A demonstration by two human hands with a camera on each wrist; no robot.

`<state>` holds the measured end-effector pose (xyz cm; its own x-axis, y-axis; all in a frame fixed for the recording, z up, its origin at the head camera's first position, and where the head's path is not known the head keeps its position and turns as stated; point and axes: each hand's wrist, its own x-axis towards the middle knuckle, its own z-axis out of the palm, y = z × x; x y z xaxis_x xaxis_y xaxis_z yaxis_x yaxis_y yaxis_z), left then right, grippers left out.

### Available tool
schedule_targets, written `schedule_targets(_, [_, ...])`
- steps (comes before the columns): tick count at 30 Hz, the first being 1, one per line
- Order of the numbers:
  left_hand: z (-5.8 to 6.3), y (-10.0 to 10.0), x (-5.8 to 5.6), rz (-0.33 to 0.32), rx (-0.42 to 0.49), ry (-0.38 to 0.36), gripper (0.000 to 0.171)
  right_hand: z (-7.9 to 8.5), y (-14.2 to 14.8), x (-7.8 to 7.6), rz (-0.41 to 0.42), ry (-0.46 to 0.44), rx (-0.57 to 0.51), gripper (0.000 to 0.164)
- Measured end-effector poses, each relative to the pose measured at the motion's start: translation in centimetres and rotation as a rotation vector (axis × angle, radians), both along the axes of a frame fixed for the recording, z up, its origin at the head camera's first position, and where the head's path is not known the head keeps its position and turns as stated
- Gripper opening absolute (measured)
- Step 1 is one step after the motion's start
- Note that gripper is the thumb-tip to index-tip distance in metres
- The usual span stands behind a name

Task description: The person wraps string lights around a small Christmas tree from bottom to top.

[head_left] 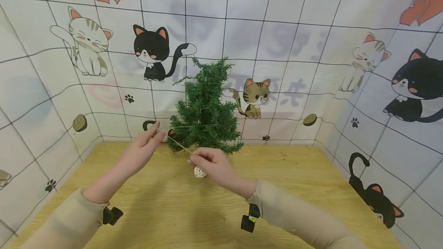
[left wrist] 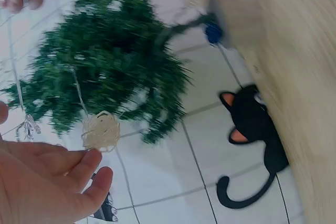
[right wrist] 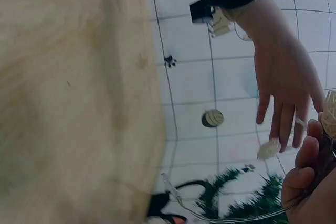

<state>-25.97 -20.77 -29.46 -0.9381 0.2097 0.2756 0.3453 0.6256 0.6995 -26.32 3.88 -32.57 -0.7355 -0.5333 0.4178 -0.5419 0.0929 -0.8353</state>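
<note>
A small green artificial tree [head_left: 207, 107] stands at the back of the table. A thin string of lights with woven rattan balls runs across its lower branches. My left hand [head_left: 143, 145], at the tree's left side, has its fingers extended, with the wire passing between thumb and fingers. One rattan ball [left wrist: 101, 131] hangs at those fingertips in the left wrist view. In front of the tree my right hand [head_left: 215, 164] pinches the string with curled fingers, and the wire stretches straight between both hands. Another rattan ball [head_left: 199, 171] hangs just under the right fingers.
The wooden table [head_left: 166, 206] meets a white cloth backdrop [head_left: 277, 41] printed with cats and grid lines. A loose wire end [right wrist: 170, 188] trails from the right hand in the right wrist view. The tree's base [left wrist: 239, 17] sits on the table.
</note>
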Motion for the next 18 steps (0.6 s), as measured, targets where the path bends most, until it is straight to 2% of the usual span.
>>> schedule_targets(2, [0.5, 0.1, 0.2, 0.003, 0.047, -0.003, 0.069, 1.0, 0.7, -0.5, -0.039, 0.058, 0.029, 0.018])
schedule_targets(4, [0.9, 0.2, 0.2, 0.013, 0.065, 0.010, 0.068, 2.3, 1.4, -1.1, -0.076, 0.154, 0.073, 0.016])
schedule_targets(11, [2.2, 0.9, 0.0, 0.036, 0.044, 0.099, 0.064, 7.7, 4.2, -3.6, -0.148, 0.543, 0.253, 0.015])
schedule_targets(15, [3.3, 1.4, -0.7, 0.027, 0.055, 0.159, 0.063, 10.8, 5.1, -4.5, -0.245, 0.757, 0.399, 0.017])
schedule_targets(18, [4.1, 1.6, -1.9, 0.030, 0.069, 0.205, 0.063, 12.4, 5.4, -5.3, -0.293, 0.919, 0.483, 0.016])
